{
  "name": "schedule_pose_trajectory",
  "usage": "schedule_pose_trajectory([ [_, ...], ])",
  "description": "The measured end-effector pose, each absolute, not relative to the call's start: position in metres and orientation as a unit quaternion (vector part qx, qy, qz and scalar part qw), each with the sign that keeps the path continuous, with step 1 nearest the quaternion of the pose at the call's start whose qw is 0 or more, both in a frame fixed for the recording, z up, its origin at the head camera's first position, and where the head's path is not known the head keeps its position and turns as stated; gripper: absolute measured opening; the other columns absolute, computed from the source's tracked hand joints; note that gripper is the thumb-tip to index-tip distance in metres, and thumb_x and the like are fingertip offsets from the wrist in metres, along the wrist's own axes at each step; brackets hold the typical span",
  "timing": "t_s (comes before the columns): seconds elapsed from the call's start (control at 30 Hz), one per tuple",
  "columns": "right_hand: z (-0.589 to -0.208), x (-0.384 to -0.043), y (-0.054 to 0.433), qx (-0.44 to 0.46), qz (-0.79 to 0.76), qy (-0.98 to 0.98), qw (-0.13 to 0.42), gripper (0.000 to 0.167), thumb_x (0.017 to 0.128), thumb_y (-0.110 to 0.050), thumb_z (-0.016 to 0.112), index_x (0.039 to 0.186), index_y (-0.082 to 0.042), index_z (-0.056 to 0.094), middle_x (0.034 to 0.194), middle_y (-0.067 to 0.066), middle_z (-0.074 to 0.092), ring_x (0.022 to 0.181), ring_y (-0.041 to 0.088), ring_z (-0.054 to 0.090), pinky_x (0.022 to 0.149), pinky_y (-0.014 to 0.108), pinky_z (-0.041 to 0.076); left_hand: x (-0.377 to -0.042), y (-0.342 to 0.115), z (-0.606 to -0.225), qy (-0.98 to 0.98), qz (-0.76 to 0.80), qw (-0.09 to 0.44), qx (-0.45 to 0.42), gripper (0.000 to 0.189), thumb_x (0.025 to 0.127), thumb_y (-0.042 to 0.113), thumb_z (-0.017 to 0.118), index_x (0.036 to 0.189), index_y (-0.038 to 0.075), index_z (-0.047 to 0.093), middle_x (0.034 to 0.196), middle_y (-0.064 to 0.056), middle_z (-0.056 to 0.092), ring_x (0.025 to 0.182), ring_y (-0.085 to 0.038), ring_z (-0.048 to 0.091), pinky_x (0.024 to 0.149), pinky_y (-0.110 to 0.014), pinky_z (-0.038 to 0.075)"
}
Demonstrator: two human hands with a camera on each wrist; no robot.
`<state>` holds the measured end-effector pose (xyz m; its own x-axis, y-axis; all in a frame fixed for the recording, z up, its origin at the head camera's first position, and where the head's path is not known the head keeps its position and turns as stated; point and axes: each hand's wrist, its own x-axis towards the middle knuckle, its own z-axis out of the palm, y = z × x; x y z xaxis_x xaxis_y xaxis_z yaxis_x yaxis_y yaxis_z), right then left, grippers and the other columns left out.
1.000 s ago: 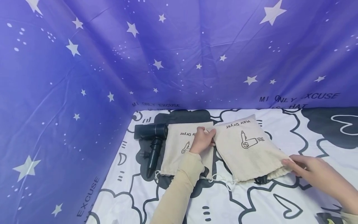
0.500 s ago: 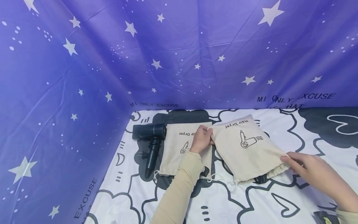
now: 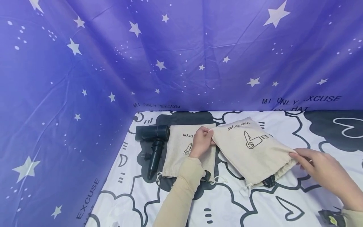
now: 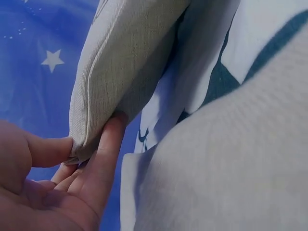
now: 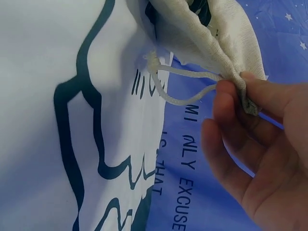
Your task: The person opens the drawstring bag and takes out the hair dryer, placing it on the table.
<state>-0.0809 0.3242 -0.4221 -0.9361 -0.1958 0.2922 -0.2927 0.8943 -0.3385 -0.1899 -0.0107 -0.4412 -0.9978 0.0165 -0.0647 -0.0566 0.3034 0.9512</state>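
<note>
A cream drawstring bag [image 3: 244, 157] printed "Hair Dryer" is stretched between both hands in the head view. My left hand [image 3: 201, 142] pinches its far left corner, thumb on top and fingers [image 4: 108, 159] beneath. At the bag's open mouth, my right hand [image 3: 319, 164] pinches the right corner; a loop of white drawstring [image 5: 180, 102] hangs beside those fingertips. Coiled black cord [image 3: 270, 181] shows in the mouth, while whatever else is inside stays hidden. Under my left forearm lies a second matching bag [image 3: 174, 160], with a dark piece [image 3: 207, 176] at its mouth.
A black hair dryer [image 3: 153, 134] lies left of the second bag, handle toward me. Purple star-printed cloth [image 3: 181, 78] hangs behind and to the left. The surface wears a black-and-white patterned cover [image 3: 224, 205]. Something dark [image 3: 331, 217] shows near the right sleeve.
Both hands keep their grip on the right-hand bag. Its far left corner has shifted slightly left and its right corner has risen, so the bag is tilted more and shows more coiled cord.
</note>
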Motion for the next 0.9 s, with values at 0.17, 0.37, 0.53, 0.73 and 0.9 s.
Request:
schedule_pose_trajectory([
  [0.17, -0.422, -0.086, 0.325, 0.118, 0.190, -0.967, 0.122, 0.019, 0.098, -0.025, 0.063, 0.098, -0.008, 0.072, 0.058, -0.013, 0.051, 0.052, -0.003, 0.037, 0.053, 0.033, 0.034, -0.185, -0.015, -0.440, 0.791, 0.612, 0.019, -0.012, 0.016, 0.100, 0.014, 0.056, 0.103, -0.002, 0.060, 0.090, -0.015, 0.074, 0.075, -0.030, 0.074, 0.067, -0.024, 0.056],
  [0.37, -0.417, -0.095, 0.324, 0.120, 0.190, -0.967, 0.120, 0.022, 0.099, -0.024, 0.061, 0.103, -0.006, 0.073, 0.060, -0.010, 0.053, 0.053, -0.002, 0.038, 0.053, 0.031, 0.033, -0.179, -0.025, -0.437, 0.783, 0.622, 0.004, 0.002, 0.015, 0.100, 0.012, 0.057, 0.101, -0.003, 0.060, 0.086, -0.015, 0.072, 0.074, -0.031, 0.073, 0.068, -0.030, 0.059],
  [0.53, -0.417, -0.101, 0.325, 0.131, 0.194, -0.963, 0.137, 0.020, 0.098, -0.022, 0.063, 0.104, -0.006, 0.073, 0.064, 0.000, 0.061, 0.055, 0.007, 0.049, 0.053, 0.040, 0.040, -0.175, -0.031, -0.437, 0.794, 0.608, -0.004, 0.023, 0.014, 0.100, 0.013, 0.057, 0.099, -0.001, 0.060, 0.083, -0.011, 0.070, 0.069, -0.022, 0.072, 0.066, -0.025, 0.057],
  [0.73, -0.419, -0.110, 0.325, 0.132, 0.212, -0.957, 0.144, 0.025, 0.096, -0.021, 0.064, 0.109, -0.001, 0.073, 0.097, 0.030, 0.070, 0.068, 0.042, 0.068, 0.062, 0.063, 0.047, -0.168, -0.038, -0.437, 0.796, 0.603, -0.010, 0.048, 0.012, 0.099, 0.010, 0.058, 0.096, -0.001, 0.059, 0.085, -0.013, 0.071, 0.073, -0.027, 0.073, 0.066, -0.026, 0.057],
  [0.9, -0.418, -0.117, 0.323, 0.129, 0.215, -0.957, 0.144, 0.027, 0.097, -0.022, 0.064, 0.110, 0.000, 0.072, 0.102, 0.031, 0.069, 0.072, 0.044, 0.068, 0.063, 0.063, 0.047, -0.162, -0.044, -0.436, 0.796, 0.601, -0.008, 0.071, 0.012, 0.099, 0.008, 0.057, 0.096, -0.003, 0.057, 0.089, -0.018, 0.071, 0.076, -0.030, 0.073, 0.069, -0.031, 0.059],
])
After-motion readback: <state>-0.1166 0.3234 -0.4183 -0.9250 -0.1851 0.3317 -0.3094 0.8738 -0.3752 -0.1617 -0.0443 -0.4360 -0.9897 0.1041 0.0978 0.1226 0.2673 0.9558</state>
